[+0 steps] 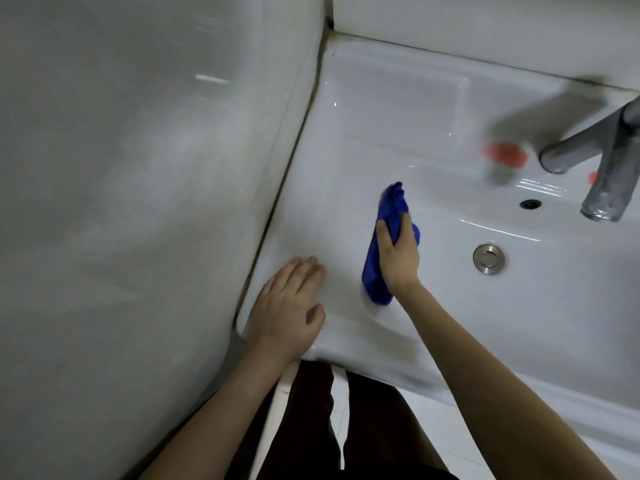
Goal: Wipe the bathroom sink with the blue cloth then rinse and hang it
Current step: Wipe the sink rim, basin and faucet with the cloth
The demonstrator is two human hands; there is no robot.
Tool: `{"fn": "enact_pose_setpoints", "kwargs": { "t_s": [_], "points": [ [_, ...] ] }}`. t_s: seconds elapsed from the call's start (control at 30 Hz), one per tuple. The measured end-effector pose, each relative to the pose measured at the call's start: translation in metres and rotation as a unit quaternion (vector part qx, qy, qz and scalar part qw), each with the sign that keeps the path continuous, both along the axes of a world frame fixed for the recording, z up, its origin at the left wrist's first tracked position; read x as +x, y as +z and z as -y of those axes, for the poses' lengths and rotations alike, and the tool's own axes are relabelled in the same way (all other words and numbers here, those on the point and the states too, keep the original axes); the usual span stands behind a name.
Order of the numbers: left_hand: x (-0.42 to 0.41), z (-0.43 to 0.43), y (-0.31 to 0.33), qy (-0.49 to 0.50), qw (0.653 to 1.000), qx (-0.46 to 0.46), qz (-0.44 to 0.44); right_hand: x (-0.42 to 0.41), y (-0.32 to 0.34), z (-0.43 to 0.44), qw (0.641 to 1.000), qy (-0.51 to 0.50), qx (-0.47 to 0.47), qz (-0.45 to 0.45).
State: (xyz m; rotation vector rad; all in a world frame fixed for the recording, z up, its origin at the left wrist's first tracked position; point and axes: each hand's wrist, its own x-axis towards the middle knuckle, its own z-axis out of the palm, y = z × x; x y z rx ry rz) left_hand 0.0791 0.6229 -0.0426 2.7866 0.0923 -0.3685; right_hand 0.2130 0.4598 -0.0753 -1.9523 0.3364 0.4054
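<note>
Gripping a bunched blue cloth [377, 258] at frame centre, right hand [398, 258] pressed on the glossy white ceramic sink [381, 116], left hand [287, 306] laid flat, fingers straight, lower left rim.

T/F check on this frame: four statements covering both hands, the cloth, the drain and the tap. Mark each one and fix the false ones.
1. The right hand grips the blue cloth against the sink. True.
2. The left hand holds a second cloth. False: it rests flat on the sink's left ledge and holds nothing.
3. The blue cloth covers the drain plug. False: the cloth is left of the plug and apart from it, and the plug is fully visible.
4. The faucet is at the right edge of the view, to the right of the cloth. True.
</note>
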Motion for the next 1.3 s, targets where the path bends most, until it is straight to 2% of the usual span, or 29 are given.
{"fn": "enact_pose_setpoints", "kwargs": {
  "t_s": [0.07,0.13,0.3,0.37,0.43,0.5,0.6,0.67,0.73,0.83,0.93,1.0,1.07,1.17,1.23,1.3],
  "points": [
    [0.000,0.001,0.002,-0.001,1.000,0.004,-0.007,-0.039,0.000,0.012,0.997,0.067,-0.011,-0.032],
    [0.001,0.001,0.003,-0.007,1.000,0.008,-0.006,-0.045,-0.005,0.014,0.996,0.080,-0.017,-0.032],
    [0.000,-0.001,-0.002,-0.016,1.000,0.009,0.012,0.052,-0.024,0.004,0.995,-0.092,-0.031,0.009],
    [0.002,-0.002,-0.004,-0.019,1.000,0.014,0.017,0.070,-0.033,0.008,0.992,-0.117,-0.037,0.020],
    [0.003,0.000,-0.002,-0.015,1.000,0.014,0.021,0.059,-0.026,0.010,0.994,-0.113,0.005,0.009],
    [0.003,0.000,0.001,-0.011,1.000,0.018,0.016,0.030,-0.012,0.011,0.998,-0.056,0.038,-0.020],
    [0.003,0.001,0.004,-0.009,1.000,0.009,0.012,-0.021,0.002,0.026,0.993,0.092,0.018,-0.077],
    [0.003,0.001,0.005,-0.009,1.000,0.009,0.014,-0.038,-0.001,0.039,0.978,0.193,-0.014,-0.080],
    [0.003,0.001,0.005,-0.010,1.000,0.011,0.011,-0.033,-0.006,0.046,0.972,0.223,-0.043,-0.054],
    [0.004,0.001,0.002,-0.006,1.000,0.002,0.018,-0.002,-0.030,0.050,0.984,0.142,-0.109,-0.007],
    [0.004,0.002,0.001,-0.005,1.000,0.005,0.027,0.024,-0.046,0.053,0.990,0.026,-0.136,-0.026],
    [0.005,0.001,-0.001,-0.002,0.999,0.007,0.031,0.023,-0.041,0.043,0.993,-0.065,-0.087,-0.039],
    [0.003,0.001,0.000,0.001,1.000,0.007,0.024,0.007,-0.033,0.034,0.995,-0.090,-0.018,-0.036],
    [0.003,0.001,-0.001,0.003,1.000,0.002,0.019,-0.022,-0.027,0.039,0.999,0.006,0.027,-0.046],
    [0.004,0.000,-0.002,-0.001,1.000,-0.003,0.020,-0.027,-0.029,0.057,0.996,0.073,0.003,-0.043],
    [0.004,0.000,-0.003,-0.004,1.000,-0.002,0.025,-0.018,-0.036,0.081,0.990,0.126,-0.061,-0.028]
  ]
}}
